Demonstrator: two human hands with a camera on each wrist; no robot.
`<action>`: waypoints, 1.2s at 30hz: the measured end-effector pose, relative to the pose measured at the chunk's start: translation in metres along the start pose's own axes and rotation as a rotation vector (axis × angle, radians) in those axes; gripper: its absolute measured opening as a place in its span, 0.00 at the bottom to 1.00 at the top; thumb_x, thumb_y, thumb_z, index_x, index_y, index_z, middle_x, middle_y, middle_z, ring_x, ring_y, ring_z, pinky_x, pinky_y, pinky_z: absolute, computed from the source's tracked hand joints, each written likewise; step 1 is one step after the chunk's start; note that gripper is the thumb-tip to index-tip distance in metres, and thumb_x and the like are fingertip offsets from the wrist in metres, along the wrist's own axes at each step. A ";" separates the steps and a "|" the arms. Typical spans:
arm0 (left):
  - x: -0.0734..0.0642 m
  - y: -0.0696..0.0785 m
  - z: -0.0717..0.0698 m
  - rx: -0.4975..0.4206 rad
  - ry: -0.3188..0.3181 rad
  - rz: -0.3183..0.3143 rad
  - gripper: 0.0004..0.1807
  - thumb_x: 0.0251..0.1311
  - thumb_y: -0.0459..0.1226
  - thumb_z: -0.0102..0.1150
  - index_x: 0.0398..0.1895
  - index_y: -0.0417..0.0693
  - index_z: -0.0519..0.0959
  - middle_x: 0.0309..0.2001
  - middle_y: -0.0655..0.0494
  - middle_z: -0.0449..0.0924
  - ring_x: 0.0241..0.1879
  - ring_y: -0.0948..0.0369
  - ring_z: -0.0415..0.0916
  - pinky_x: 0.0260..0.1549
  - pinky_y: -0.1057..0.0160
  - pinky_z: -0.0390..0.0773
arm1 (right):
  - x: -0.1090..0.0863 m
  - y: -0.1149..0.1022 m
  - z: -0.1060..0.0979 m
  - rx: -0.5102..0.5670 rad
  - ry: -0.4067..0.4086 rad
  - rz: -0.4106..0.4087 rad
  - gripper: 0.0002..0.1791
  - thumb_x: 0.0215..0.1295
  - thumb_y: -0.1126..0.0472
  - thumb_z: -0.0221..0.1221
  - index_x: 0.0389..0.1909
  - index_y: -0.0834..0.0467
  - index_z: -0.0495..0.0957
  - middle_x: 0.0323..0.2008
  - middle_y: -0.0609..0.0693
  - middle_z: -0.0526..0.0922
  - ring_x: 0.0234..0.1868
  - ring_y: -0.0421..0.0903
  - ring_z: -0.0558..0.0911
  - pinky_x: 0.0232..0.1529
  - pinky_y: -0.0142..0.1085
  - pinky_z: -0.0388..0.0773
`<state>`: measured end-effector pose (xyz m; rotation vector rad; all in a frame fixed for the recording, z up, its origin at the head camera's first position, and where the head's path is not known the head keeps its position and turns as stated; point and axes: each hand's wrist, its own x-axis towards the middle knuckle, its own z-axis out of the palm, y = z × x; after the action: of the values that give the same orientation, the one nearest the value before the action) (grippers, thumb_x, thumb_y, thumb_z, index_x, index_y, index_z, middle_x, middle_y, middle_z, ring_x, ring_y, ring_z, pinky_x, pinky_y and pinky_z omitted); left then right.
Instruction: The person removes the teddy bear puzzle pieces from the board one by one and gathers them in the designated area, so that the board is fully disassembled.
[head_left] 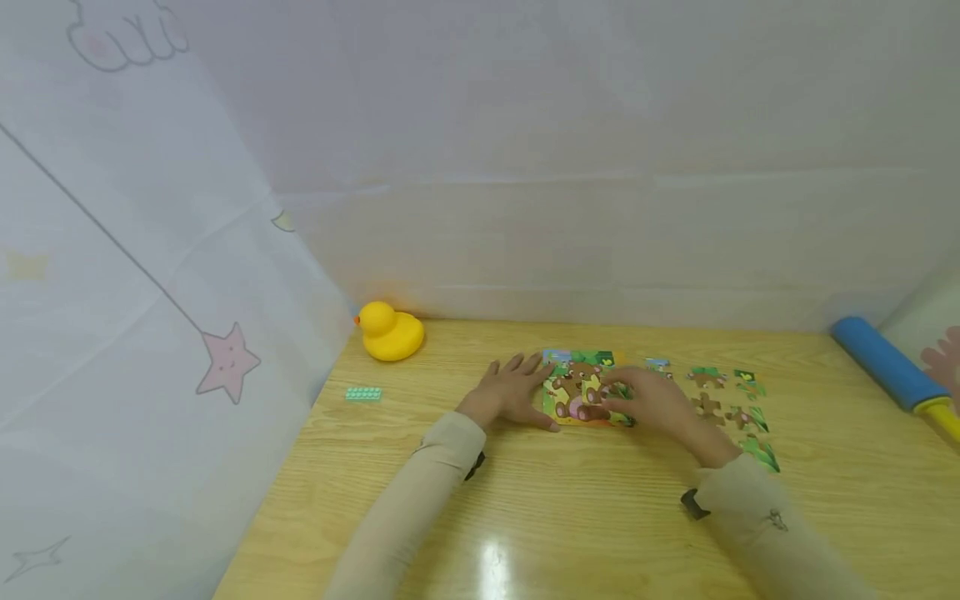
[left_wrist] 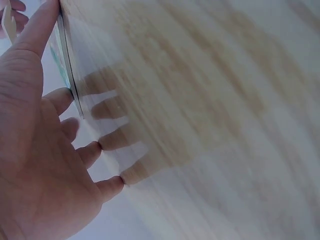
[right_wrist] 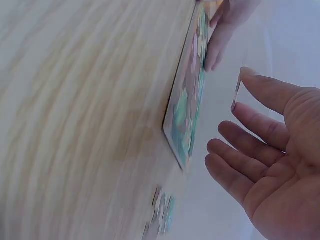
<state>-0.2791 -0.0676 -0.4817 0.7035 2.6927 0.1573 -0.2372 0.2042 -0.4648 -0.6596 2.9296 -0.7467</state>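
Note:
A bear jigsaw puzzle (head_left: 576, 408) lies flat in its thin board on the wooden table. My left hand (head_left: 513, 394) rests at the board's left edge with spread fingers; in the left wrist view, fingertips touch the tabletop and the board's edge. Over the right part of the puzzle is my right hand (head_left: 656, 407). Its thumb and index finger pinch a thin puzzle piece (right_wrist: 237, 93), seen edge-on in the right wrist view and held above the board (right_wrist: 182, 117). The other fingers are loosely bent. The picture on the held piece cannot be made out.
Several loose puzzle pieces (head_left: 707, 377) lie to the right of the board, some partly behind the right hand. A yellow rubber duck (head_left: 393, 335) and a small green patterned strip (head_left: 363, 394) are at the left. A blue foam tube (head_left: 888, 362) with a yellow handle lies far right.

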 end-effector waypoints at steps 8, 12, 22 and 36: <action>0.001 0.000 0.002 0.003 0.013 0.009 0.61 0.50 0.75 0.60 0.83 0.67 0.44 0.84 0.63 0.35 0.83 0.53 0.36 0.76 0.32 0.41 | -0.027 0.030 -0.012 0.011 0.054 0.006 0.15 0.67 0.52 0.66 0.49 0.56 0.85 0.39 0.55 0.89 0.20 0.39 0.75 0.21 0.32 0.73; 0.001 0.000 0.000 0.004 0.009 0.006 0.62 0.50 0.75 0.60 0.83 0.67 0.44 0.84 0.64 0.37 0.83 0.53 0.36 0.76 0.32 0.41 | -0.041 0.039 -0.018 0.027 0.049 0.019 0.11 0.68 0.52 0.66 0.47 0.51 0.86 0.40 0.49 0.88 0.33 0.42 0.82 0.34 0.41 0.83; -0.001 0.002 -0.001 -0.013 0.001 0.006 0.62 0.50 0.73 0.62 0.83 0.65 0.45 0.84 0.63 0.38 0.83 0.52 0.36 0.76 0.31 0.40 | -0.066 0.046 -0.024 0.094 -0.037 0.111 0.18 0.71 0.56 0.63 0.56 0.60 0.82 0.52 0.61 0.85 0.17 0.41 0.79 0.20 0.36 0.77; 0.000 0.002 0.000 -0.009 0.011 0.016 0.61 0.51 0.73 0.61 0.83 0.65 0.46 0.84 0.62 0.40 0.83 0.52 0.36 0.76 0.31 0.41 | -0.088 0.055 -0.012 -0.098 0.096 -0.053 0.11 0.58 0.53 0.73 0.40 0.51 0.87 0.58 0.69 0.80 0.58 0.75 0.77 0.51 0.74 0.73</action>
<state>-0.2780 -0.0659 -0.4813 0.7237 2.6956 0.1778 -0.1806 0.2897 -0.4854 -0.7325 3.0642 -0.6613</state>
